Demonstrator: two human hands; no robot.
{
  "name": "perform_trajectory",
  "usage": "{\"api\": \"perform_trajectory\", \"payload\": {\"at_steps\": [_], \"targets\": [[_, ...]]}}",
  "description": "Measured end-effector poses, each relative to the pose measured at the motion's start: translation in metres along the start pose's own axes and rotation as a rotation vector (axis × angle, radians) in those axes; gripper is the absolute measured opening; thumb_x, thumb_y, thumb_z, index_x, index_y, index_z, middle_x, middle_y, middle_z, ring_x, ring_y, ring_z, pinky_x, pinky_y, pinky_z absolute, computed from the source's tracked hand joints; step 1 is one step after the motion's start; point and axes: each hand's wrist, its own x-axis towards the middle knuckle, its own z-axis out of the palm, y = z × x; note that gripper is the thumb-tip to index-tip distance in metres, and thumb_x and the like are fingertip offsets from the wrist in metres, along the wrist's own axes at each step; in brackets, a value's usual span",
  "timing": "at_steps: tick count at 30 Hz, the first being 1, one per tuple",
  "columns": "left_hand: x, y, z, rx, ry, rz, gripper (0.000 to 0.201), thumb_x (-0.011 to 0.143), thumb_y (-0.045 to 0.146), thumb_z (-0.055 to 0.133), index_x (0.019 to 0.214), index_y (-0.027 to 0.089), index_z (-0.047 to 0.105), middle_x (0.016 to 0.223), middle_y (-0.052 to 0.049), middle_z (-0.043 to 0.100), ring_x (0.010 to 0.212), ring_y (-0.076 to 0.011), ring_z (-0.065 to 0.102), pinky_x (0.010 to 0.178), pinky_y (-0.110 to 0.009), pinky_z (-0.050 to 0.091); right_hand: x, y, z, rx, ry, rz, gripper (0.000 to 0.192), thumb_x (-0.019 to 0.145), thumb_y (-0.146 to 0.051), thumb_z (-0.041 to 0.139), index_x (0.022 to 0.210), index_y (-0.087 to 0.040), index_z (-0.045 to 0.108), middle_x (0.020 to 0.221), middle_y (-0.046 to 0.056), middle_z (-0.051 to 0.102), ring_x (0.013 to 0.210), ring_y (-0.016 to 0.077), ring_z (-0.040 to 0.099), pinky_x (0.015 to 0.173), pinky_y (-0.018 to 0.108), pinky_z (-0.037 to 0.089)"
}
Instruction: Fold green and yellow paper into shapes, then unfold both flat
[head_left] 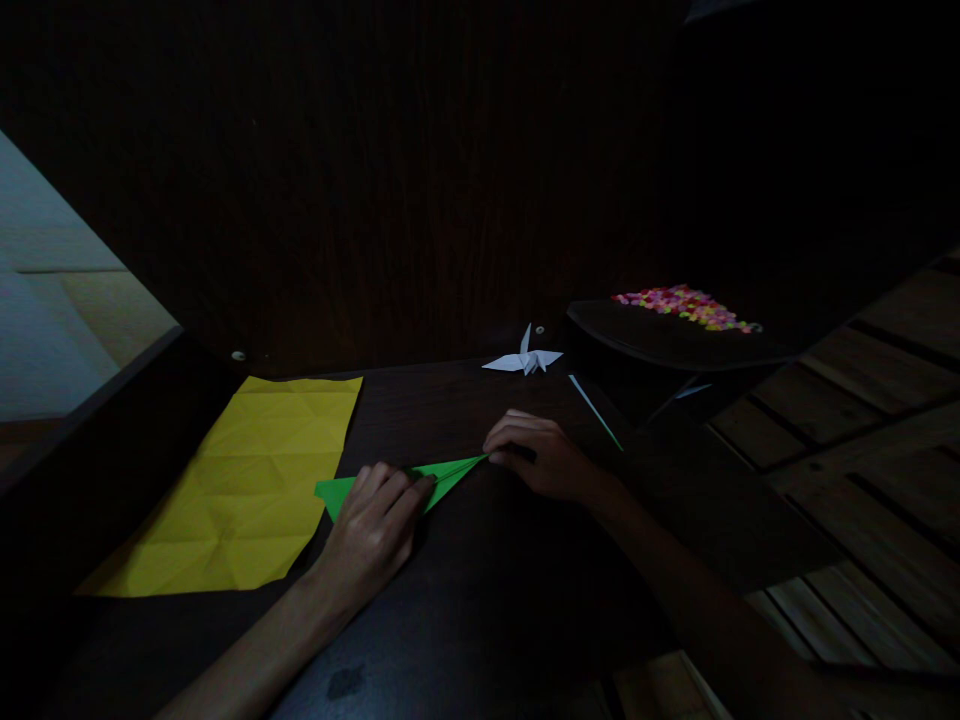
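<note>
A green paper (450, 472), folded into a long narrow pointed shape, lies flat on the dark wooden table (480, 590). My left hand (375, 525) presses down on its wide left part, fingers flat across the fold. My right hand (536, 458) pinches the sharp right tip against the table. The scene is dim.
A creased yellow paper sheet (240, 490) lies to the left of the green one. A white paper crane (525, 360) stands at the back of the table. A dark tray (675, 335) holds several small colourful pieces (686, 305). A thin pale strip (596, 412) lies beside my right hand.
</note>
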Motion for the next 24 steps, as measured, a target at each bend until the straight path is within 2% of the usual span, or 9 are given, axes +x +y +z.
{"api": "perform_trajectory", "payload": {"at_steps": [7,16,24], "targets": [[0.002,0.003,0.000,-0.011,0.003,0.022,0.026,0.092,0.003,0.046,0.113,0.008,0.059,0.080,-0.009,0.059,0.076,-0.0227,0.044,0.064,-0.035,0.039,-0.003,0.004,0.005,0.029,-0.044,-0.027,0.008,0.091,-0.013,0.062,0.090,-0.020,0.066,0.088,0.005,0.068,0.085,0.0184,0.063,0.077,0.034,0.051],[0.000,0.001,0.001,-0.019,-0.022,0.028,0.025,0.092,0.004,0.048,0.114,0.006,0.061,0.081,-0.010,0.060,0.076,-0.0226,0.045,0.065,-0.034,0.039,-0.001,0.003,0.011,-0.008,0.041,-0.045,0.012,0.090,-0.012,0.062,0.082,-0.019,0.068,0.079,0.004,0.070,0.076,0.0178,0.063,0.070,0.032,0.051],[-0.002,-0.003,0.002,-0.009,-0.032,-0.019,0.020,0.096,0.011,0.049,0.110,0.011,0.063,0.081,-0.008,0.063,0.076,-0.0215,0.049,0.066,-0.033,0.043,-0.002,0.015,-0.004,-0.034,0.097,-0.004,0.011,0.089,-0.017,0.066,0.080,-0.019,0.073,0.078,0.004,0.074,0.074,0.0182,0.066,0.069,0.033,0.053]]}}
